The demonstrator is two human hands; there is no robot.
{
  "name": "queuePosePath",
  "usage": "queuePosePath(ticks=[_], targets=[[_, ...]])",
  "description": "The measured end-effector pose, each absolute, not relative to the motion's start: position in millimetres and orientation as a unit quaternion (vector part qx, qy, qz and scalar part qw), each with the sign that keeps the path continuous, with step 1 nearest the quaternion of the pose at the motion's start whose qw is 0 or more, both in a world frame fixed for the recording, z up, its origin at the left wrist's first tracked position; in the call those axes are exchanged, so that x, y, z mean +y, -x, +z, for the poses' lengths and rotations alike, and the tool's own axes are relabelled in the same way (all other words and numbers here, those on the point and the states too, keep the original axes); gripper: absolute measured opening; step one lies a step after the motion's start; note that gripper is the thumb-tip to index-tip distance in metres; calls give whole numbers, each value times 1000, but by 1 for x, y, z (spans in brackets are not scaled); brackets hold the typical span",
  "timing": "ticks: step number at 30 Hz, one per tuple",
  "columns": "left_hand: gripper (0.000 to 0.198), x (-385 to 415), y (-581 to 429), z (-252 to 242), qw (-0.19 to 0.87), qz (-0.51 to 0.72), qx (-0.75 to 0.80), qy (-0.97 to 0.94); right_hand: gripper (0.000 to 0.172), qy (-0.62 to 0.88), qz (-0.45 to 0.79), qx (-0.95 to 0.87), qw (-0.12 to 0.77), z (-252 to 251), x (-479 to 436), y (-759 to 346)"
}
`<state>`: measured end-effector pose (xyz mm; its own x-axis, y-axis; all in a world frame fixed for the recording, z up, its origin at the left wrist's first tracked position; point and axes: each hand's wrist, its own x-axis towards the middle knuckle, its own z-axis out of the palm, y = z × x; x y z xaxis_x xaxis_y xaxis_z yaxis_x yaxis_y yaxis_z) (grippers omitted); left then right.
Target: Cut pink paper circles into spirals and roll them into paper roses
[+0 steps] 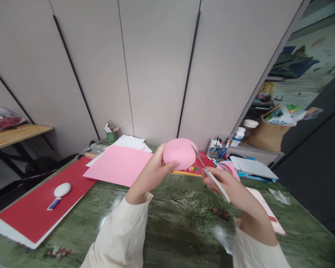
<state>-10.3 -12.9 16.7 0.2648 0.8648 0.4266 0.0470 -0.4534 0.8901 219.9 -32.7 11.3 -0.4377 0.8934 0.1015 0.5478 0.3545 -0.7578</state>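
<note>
My left hand (153, 173) is closed on a round piece of pink paper (180, 152), thumb pressed on its lower edge, held up above the green table (170, 219). My right hand (222, 180) grips white-handled scissors (210, 173). Their blades point up and left and meet the right edge of the pink round. A curled pink paper strip (229, 167) lies just behind my right hand.
A large pink sheet (118, 165) and white sheets (131, 142) lie at the back left. A red sheet (36, 204) on the left carries a white oval object (63, 189). A box of pens (219, 147), a bottle (237, 136) and a basket (268, 134) stand back right.
</note>
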Motion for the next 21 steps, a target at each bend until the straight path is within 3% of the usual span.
queuePosePath(ticks=[21], targets=[[39, -11, 28, 19, 383, 450, 346, -729, 30, 490, 300, -793, 202, 17, -34, -226]])
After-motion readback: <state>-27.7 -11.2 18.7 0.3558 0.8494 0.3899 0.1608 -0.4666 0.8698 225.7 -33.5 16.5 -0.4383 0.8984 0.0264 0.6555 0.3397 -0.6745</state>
